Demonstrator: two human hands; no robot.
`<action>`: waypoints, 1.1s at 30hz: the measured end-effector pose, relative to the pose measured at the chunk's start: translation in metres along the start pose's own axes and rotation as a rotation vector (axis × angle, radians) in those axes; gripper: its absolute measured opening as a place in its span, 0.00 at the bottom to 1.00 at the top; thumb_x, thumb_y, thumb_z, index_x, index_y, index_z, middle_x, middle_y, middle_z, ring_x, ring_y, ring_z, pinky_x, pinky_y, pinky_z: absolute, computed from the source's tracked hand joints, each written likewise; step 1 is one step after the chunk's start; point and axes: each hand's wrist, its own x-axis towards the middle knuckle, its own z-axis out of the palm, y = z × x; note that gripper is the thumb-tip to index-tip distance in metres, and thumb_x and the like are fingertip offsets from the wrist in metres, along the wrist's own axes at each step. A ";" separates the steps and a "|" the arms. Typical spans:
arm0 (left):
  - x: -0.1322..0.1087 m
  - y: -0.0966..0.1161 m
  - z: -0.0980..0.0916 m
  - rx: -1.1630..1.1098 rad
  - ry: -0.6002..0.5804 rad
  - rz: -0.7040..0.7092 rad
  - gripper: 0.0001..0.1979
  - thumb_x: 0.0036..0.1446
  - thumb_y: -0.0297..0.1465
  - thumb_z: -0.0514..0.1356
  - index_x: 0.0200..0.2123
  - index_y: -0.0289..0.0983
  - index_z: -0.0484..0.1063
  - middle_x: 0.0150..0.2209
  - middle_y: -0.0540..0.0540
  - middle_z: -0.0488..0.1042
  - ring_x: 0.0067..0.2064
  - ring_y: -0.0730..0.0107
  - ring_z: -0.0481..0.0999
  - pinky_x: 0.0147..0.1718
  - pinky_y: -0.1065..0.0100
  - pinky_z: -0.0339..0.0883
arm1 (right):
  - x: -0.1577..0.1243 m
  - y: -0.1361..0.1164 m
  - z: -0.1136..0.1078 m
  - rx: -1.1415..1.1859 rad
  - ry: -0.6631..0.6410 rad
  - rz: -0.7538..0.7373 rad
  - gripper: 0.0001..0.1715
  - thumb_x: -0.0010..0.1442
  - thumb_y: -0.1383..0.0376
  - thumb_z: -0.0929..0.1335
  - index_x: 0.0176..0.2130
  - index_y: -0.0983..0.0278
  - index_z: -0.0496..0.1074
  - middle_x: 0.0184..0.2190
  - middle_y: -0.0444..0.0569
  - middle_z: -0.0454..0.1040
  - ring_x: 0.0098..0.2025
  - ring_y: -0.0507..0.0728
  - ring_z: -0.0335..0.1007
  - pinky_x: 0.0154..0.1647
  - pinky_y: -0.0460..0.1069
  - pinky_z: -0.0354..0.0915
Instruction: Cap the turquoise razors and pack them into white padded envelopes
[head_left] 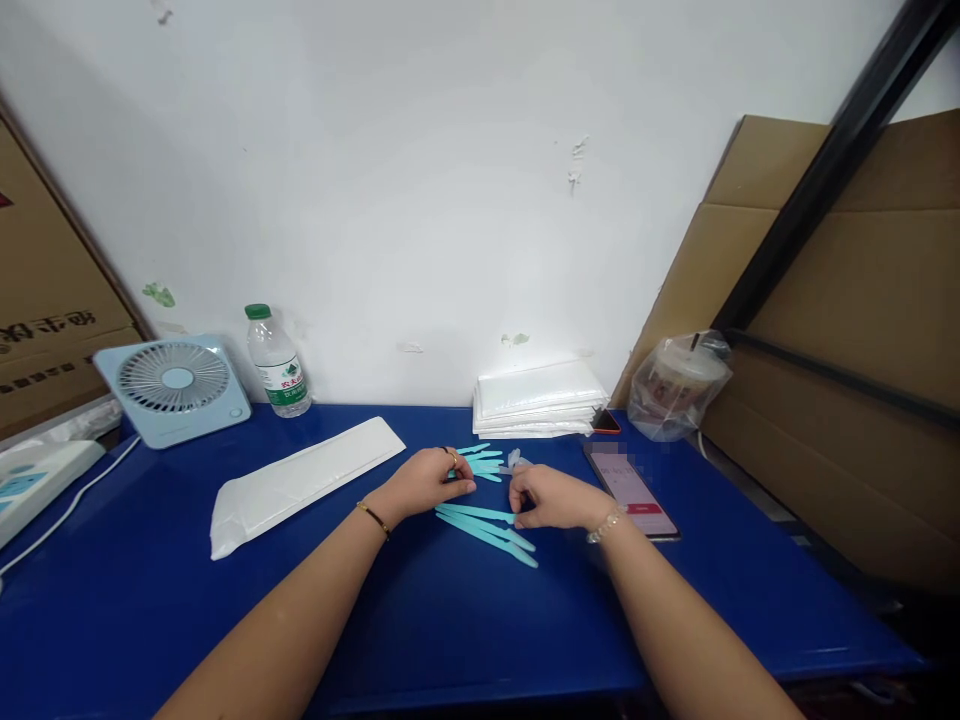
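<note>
Several slim turquoise plastic sticks, shaped like eyebrow razors, lie on the blue table in two groups. The nearer group [487, 530] fans out below my hands; the farther group [486, 466] sits just beyond my left fingertips. My left hand [429, 482] is closed in a pinch beside the farther group, and whatever is between its fingers is hidden. With curled fingers, my right hand [553, 497] grips the right end of the top stick [480, 513] in the nearer group. Small clear plastic pieces [514, 461] rest just past the right hand's knuckles.
A long white packet [307, 485] lies at left, with a blue fan [176, 390] and water bottle [279, 365] behind. White packets [540, 395] are stacked against the wall. At right are a phone [634, 490], a bagged drink cup [679, 385] and cardboard [847, 400].
</note>
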 end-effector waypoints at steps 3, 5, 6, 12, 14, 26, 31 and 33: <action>0.001 0.011 0.005 0.050 -0.074 0.057 0.15 0.59 0.43 0.53 0.35 0.41 0.74 0.35 0.49 0.76 0.37 0.69 0.72 0.33 0.72 0.59 | 0.006 -0.005 0.005 0.006 0.068 0.033 0.03 0.51 0.67 0.70 0.29 0.64 0.71 0.27 0.44 0.69 0.27 0.51 0.63 0.27 0.44 0.56; 0.003 0.011 0.006 0.127 -0.068 0.055 0.14 0.59 0.41 0.53 0.33 0.40 0.74 0.33 0.48 0.76 0.36 0.68 0.72 0.33 0.71 0.58 | 0.008 -0.004 0.006 0.054 0.106 0.049 0.01 0.54 0.68 0.68 0.30 0.64 0.70 0.25 0.44 0.70 0.26 0.50 0.64 0.26 0.44 0.56; 0.004 0.009 0.006 0.164 -0.050 0.049 0.14 0.60 0.40 0.52 0.32 0.40 0.74 0.32 0.48 0.76 0.36 0.67 0.72 0.34 0.70 0.58 | 0.009 -0.001 0.005 0.075 0.132 0.053 0.01 0.55 0.68 0.67 0.31 0.64 0.70 0.25 0.44 0.71 0.27 0.51 0.65 0.26 0.44 0.57; 0.007 -0.011 0.000 0.267 0.130 -0.105 0.14 0.61 0.38 0.51 0.35 0.40 0.75 0.39 0.46 0.76 0.41 0.63 0.72 0.38 0.66 0.58 | 0.011 0.021 -0.003 0.068 0.398 0.179 0.04 0.54 0.69 0.66 0.34 0.65 0.70 0.29 0.46 0.73 0.28 0.52 0.65 0.29 0.45 0.58; 0.006 -0.013 -0.001 0.263 0.162 -0.115 0.13 0.58 0.39 0.54 0.41 0.41 0.74 0.42 0.46 0.75 0.44 0.61 0.70 0.40 0.64 0.57 | 0.009 0.021 -0.006 0.068 0.416 0.176 0.05 0.54 0.68 0.66 0.35 0.65 0.70 0.31 0.46 0.73 0.28 0.51 0.65 0.29 0.45 0.58; -0.002 0.010 0.006 0.077 -0.200 0.031 0.07 0.52 0.37 0.60 0.29 0.41 0.74 0.29 0.51 0.75 0.31 0.71 0.71 0.30 0.71 0.57 | -0.002 -0.014 0.007 0.046 -0.046 0.099 0.04 0.46 0.68 0.71 0.26 0.64 0.71 0.23 0.44 0.71 0.24 0.50 0.63 0.22 0.44 0.56; 0.001 0.010 0.004 0.167 -0.071 -0.039 0.09 0.56 0.36 0.56 0.29 0.39 0.73 0.30 0.49 0.76 0.34 0.68 0.72 0.35 0.68 0.58 | 0.003 -0.011 0.004 -0.018 0.072 0.104 0.02 0.52 0.70 0.67 0.29 0.63 0.70 0.25 0.46 0.72 0.26 0.52 0.65 0.26 0.45 0.56; 0.003 0.011 0.002 0.211 -0.007 -0.064 0.10 0.56 0.36 0.55 0.30 0.39 0.73 0.31 0.48 0.76 0.35 0.66 0.72 0.37 0.66 0.58 | 0.005 -0.008 0.000 -0.022 0.147 0.077 0.04 0.55 0.71 0.65 0.29 0.63 0.69 0.27 0.47 0.71 0.28 0.52 0.65 0.28 0.45 0.56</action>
